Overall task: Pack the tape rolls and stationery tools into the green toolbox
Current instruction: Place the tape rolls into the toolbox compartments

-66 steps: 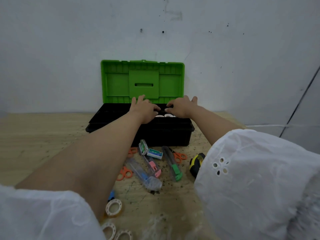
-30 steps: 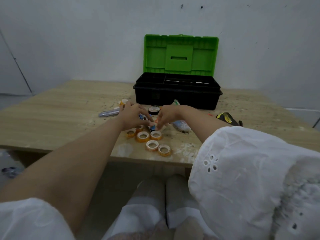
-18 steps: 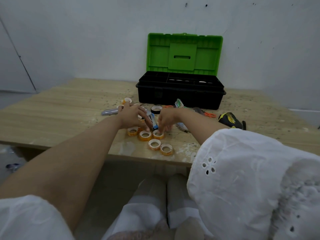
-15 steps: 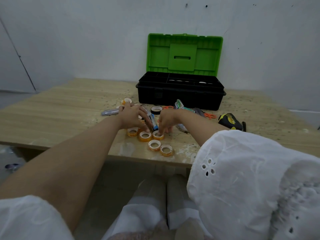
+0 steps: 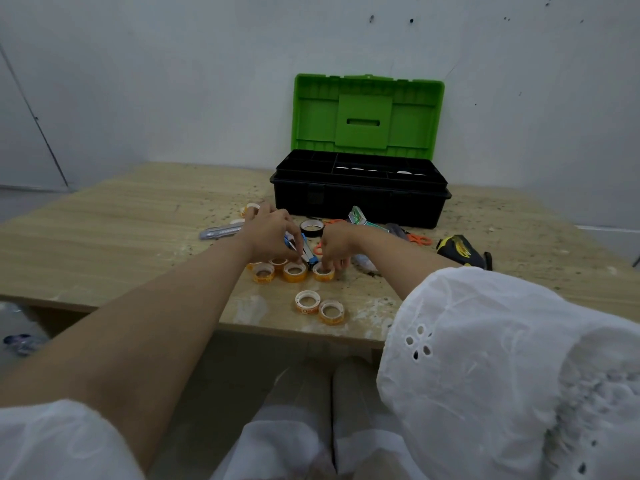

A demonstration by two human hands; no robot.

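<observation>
Tabletop [image 5: 104,237] tape roll [image 5: 323,276] touches the right hand [image 5: 337,241]'s fingers [image 5: 327,262].

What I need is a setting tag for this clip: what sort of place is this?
Probably a bare workroom or makeshift workshop: a rough, debris-speckled wooden table, a plain scuffed wall, and an open green toolbox with tape rolls scattered before it.

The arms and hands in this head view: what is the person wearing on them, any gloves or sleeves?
The left hand and right hand are bare: no gloves, watch or bracelet shows. Forearms are bare too. Loose white sleeves cover the upper arms; the right sleeve has a small cluster of eyelet holes, the left sleeve looks plain.
</observation>
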